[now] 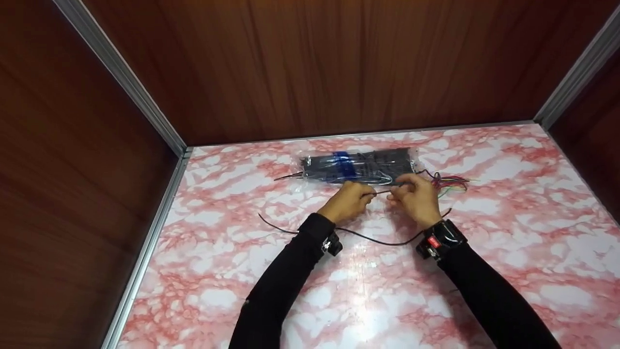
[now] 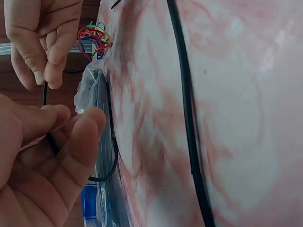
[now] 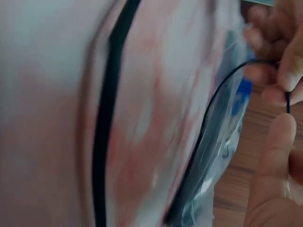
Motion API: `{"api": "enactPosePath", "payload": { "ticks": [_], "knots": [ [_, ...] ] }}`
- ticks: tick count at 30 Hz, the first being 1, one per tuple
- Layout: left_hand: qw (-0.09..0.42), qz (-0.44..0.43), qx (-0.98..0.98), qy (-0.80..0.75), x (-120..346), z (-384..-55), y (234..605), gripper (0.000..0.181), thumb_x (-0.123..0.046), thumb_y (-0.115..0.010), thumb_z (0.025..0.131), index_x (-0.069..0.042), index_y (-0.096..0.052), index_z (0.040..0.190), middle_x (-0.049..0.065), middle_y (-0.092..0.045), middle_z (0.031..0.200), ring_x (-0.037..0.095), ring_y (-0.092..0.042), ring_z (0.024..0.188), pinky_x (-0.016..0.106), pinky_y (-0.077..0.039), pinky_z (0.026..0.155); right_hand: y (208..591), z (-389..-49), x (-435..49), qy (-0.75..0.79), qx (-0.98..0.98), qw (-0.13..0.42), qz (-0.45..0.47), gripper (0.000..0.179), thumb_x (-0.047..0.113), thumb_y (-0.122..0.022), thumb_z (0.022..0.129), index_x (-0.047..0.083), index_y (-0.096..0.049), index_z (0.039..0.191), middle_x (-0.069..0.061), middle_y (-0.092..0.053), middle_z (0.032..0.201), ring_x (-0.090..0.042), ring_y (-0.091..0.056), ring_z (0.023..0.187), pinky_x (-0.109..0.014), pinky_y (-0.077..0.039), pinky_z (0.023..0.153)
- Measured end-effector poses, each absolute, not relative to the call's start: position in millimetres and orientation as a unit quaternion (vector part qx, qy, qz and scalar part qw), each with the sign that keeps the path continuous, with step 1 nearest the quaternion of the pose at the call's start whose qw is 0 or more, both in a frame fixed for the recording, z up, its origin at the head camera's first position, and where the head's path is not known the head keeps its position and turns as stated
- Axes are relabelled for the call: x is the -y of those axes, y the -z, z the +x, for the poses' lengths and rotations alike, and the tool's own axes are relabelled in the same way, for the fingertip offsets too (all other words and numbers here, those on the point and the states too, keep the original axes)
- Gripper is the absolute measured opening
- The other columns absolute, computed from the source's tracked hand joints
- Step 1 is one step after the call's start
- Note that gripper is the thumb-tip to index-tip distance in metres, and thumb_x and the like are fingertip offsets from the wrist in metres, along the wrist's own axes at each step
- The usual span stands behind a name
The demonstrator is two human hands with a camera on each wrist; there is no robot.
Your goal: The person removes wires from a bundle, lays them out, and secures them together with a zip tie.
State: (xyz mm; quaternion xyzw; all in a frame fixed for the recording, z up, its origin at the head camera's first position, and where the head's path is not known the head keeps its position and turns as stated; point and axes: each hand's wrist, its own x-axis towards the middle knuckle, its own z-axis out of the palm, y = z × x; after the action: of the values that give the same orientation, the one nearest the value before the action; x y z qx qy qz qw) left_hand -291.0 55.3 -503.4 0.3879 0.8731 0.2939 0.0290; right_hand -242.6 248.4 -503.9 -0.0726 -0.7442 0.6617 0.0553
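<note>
A thin black wire is stretched in a short span between my two hands, just in front of the plastic bag. My left hand pinches it between thumb and fingertips, as the left wrist view also shows. On the other side of the span, my right hand pinches the wire too. In the right wrist view a curved length of wire runs from the left hand down beside the bag. A second length of black wire lies across the table under my wrists; whether it joins the held one I cannot tell.
Behind the hands lies a clear plastic bag of long dark pieces with a blue band. Loose coloured wires spread at its right end. Brown wood-look panels bound the red-and-white table at the back and sides.
</note>
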Motion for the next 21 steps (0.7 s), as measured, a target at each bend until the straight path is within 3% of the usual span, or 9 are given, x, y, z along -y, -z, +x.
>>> {"api": "enactPosePath", "payload": {
  "ticks": [3, 7, 10, 14, 17, 21],
  "knots": [
    [0.004, 0.398, -0.876, -0.271, -51.3, -290.6, 503.0, 0.02, -0.011, -0.054, 0.098, -0.005, -0.07, 0.088, -0.005, -0.056, 0.07, 0.006, -0.051, 0.067, 0.018, -0.039, 0.065, 507.7, -241.1, -251.4, -0.54, 0.836, 0.093, -0.034, 0.027, 0.007, -0.068, 0.09, -0.007, -0.065, 0.114, -0.022, -0.072, 0.085, -0.024, -0.074, 0.07, -0.036, -0.06, 0.063],
    [-0.025, 0.401, -0.878, -0.259, -44.9, -289.9, 504.4, 0.02, -0.01, -0.056, 0.097, -0.005, -0.067, 0.081, -0.005, -0.054, 0.068, 0.007, -0.05, 0.067, 0.02, -0.041, 0.065, 514.6, -238.6, -254.8, -0.39, 0.907, 0.16, 0.011, 0.02, 0.015, -0.071, 0.09, 0.003, -0.074, 0.104, -0.016, -0.076, 0.09, -0.028, -0.073, 0.08, -0.036, -0.057, 0.071],
    [-0.032, 0.398, -0.879, -0.263, -42.4, -288.8, 505.0, 0.019, -0.012, -0.058, 0.096, -0.006, -0.069, 0.082, -0.004, -0.059, 0.07, 0.006, -0.052, 0.067, 0.02, -0.045, 0.067, 520.3, -235.7, -258.6, -0.308, 0.926, 0.209, 0.065, 0.008, 0.009, -0.071, 0.088, 0.004, -0.075, 0.092, -0.014, -0.075, 0.082, -0.029, -0.071, 0.076, -0.043, -0.053, 0.071],
    [-0.04, 0.4, -0.88, -0.253, -39.3, -285.9, 503.0, 0.017, -0.013, -0.061, 0.095, -0.006, -0.074, 0.086, -0.002, -0.069, 0.075, 0.007, -0.059, 0.07, 0.023, -0.052, 0.07, 526.6, -233.2, -261.0, -0.188, 0.938, 0.257, 0.133, 0.01, -0.002, -0.065, 0.083, 0.004, -0.065, 0.075, -0.015, -0.067, 0.07, -0.036, -0.066, 0.063, -0.051, -0.049, 0.054],
    [-0.058, 0.412, -0.88, -0.231, -37.7, -284.4, 502.7, 0.016, -0.013, -0.062, 0.094, -0.006, -0.075, 0.089, 0.0, -0.073, 0.08, 0.01, -0.066, 0.074, 0.026, -0.055, 0.072, 529.6, -233.8, -263.3, -0.104, 0.943, 0.274, 0.158, 0.006, -0.002, -0.062, 0.08, 0.002, -0.063, 0.076, -0.018, -0.059, 0.077, -0.042, -0.061, 0.063, -0.053, -0.046, 0.047],
    [-0.078, 0.421, -0.878, -0.213, -31.9, -282.6, 506.0, 0.015, -0.013, -0.062, 0.094, -0.007, -0.073, 0.086, 0.0, -0.073, 0.08, 0.014, -0.069, 0.077, 0.028, -0.055, 0.073, 532.3, -237.1, -268.9, -0.067, 0.943, 0.266, 0.187, 0.005, -0.005, -0.06, 0.081, -0.003, -0.065, 0.081, -0.019, -0.053, 0.088, -0.04, -0.059, 0.068, -0.051, -0.05, 0.049]
  ]
}}
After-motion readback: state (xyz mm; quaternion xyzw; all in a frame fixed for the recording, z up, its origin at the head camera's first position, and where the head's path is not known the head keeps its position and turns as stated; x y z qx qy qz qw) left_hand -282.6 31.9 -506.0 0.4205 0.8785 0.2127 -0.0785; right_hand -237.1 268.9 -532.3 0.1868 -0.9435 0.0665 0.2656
